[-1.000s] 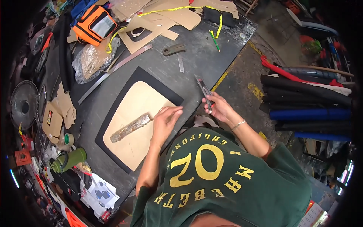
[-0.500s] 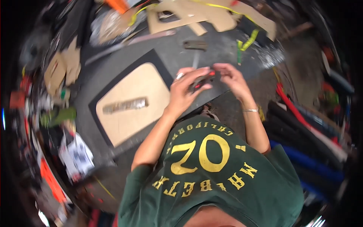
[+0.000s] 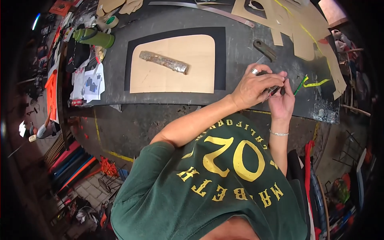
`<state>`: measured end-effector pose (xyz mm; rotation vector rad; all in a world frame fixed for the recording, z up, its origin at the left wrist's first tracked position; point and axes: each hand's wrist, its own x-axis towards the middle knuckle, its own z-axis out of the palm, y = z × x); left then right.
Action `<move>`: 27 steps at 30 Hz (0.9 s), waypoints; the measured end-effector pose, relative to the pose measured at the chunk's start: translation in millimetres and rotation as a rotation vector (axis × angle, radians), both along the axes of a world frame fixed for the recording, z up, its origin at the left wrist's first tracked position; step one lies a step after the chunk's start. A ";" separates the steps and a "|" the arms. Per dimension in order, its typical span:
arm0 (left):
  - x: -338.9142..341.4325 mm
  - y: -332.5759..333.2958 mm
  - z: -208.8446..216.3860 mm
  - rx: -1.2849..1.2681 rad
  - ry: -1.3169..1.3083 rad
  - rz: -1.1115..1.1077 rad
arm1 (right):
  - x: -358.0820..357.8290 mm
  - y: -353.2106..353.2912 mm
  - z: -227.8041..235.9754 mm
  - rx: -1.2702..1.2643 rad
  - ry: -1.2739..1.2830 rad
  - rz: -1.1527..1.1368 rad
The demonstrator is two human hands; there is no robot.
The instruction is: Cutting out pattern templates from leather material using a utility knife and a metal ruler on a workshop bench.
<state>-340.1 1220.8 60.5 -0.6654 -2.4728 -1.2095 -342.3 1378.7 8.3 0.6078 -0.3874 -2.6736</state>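
Note:
My left hand (image 3: pixel 249 89), a ring on one finger, is closed round a small black-and-red object (image 3: pixel 273 90) near the table's front edge. My right hand (image 3: pixel 282 105) meets it there, fingertips pinching the object's right end. The fingers cover most of it, so its kind cannot be made out. Just beyond them lies a dark flat handle-like piece (image 3: pixel 265 49) with a pale strip beside it. To the left, a tan template (image 3: pixel 176 82) with rounded upper corners rests on a black sheet (image 3: pixel 220 60). A tape-wrapped bar (image 3: pixel 164 62) lies across the template.
Cardboard pattern pieces (image 3: pixel 306 42) and a long metal ruler (image 3: pixel 208 9) occupy the table's far side. A green pen (image 3: pixel 301 85) and yellow tape measure (image 3: pixel 318 83) lie right of my hands. A green bottle (image 3: pixel 95 38) and printed sheets (image 3: pixel 94 82) sit at the left end.
The view has turned, so the table now runs straight across. My right hand, earlier spread apart from the black-and-red object, has come onto it beside my left hand.

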 end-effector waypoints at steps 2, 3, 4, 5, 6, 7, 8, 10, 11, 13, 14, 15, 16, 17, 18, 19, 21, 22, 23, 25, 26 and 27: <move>5.2 0.6 -1.4 -0.061 0.052 -0.093 | 6.9 -5.4 -9.5 0.015 0.071 -0.007; 5.7 2.0 0.2 -0.069 0.043 -0.118 | 9.3 -7.8 -14.6 0.016 0.101 -0.021; 8.2 -2.9 2.5 -0.041 0.046 -0.157 | 12.3 -7.8 -18.9 0.019 0.130 -0.037; 7.3 -5.3 3.4 -0.085 0.036 -0.158 | 11.9 -9.4 -12.2 0.107 -0.006 -0.034; 5.4 -0.8 8.8 -0.124 0.024 -0.167 | 9.3 -7.6 -4.7 0.151 -0.038 -0.057; 5.6 1.7 12.6 -0.141 0.051 -0.182 | 9.4 -7.0 -6.0 0.132 -0.021 -0.069; 5.0 3.3 14.5 -0.158 0.074 -0.195 | 11.5 -5.3 -2.1 0.128 -0.032 -0.086; 1.6 4.6 14.3 -0.161 0.091 -0.228 | 10.8 -4.2 -5.8 0.168 -0.124 -0.101; 0.3 5.7 13.2 -0.142 0.038 -0.227 | 9.1 -6.4 -6.2 0.334 -0.170 -0.160; -9.3 9.5 13.5 -0.051 -0.014 -0.203 | -5.6 -1.4 -2.6 0.597 -0.243 -0.258; -7.1 12.1 21.3 0.003 -0.091 -0.171 | -10.5 11.8 -12.8 0.609 -0.264 -0.284; -6.9 13.1 23.9 0.140 -0.314 -0.153 | -13.8 27.9 -29.2 1.065 -0.218 -0.115; -6.5 10.9 25.5 0.266 -0.542 -0.124 | -14.7 41.6 -42.0 1.504 -0.168 0.093; -9.9 9.2 24.5 0.500 -0.883 -0.114 | -16.5 55.3 -50.0 1.508 -0.192 0.090; -13.2 5.8 24.5 0.549 -0.954 -0.117 | -19.8 68.4 -54.9 1.924 -0.035 0.229; -13.9 5.1 18.7 0.592 -0.949 -0.129 | -17.8 77.0 -60.3 2.325 0.149 0.387; -14.7 1.9 6.5 0.638 -0.936 -0.127 | -20.3 72.4 -49.5 2.535 0.226 0.194; -14.7 1.2 0.8 0.632 -0.921 -0.133 | -21.5 70.7 -43.8 2.730 0.305 -0.029; -14.5 -2.4 -5.6 0.624 -0.904 -0.128 | -21.3 61.8 -18.7 2.722 0.316 -0.025; -14.7 -10.8 -13.9 0.469 -0.883 -0.107 | -12.6 44.8 45.9 1.832 0.410 0.640; -16.1 -9.6 -15.0 0.314 -0.859 -0.106 | -8.2 44.9 38.7 1.794 0.490 0.813; -17.3 -6.9 -14.3 0.314 -0.860 -0.121 | -3.7 37.6 33.8 1.672 0.501 0.716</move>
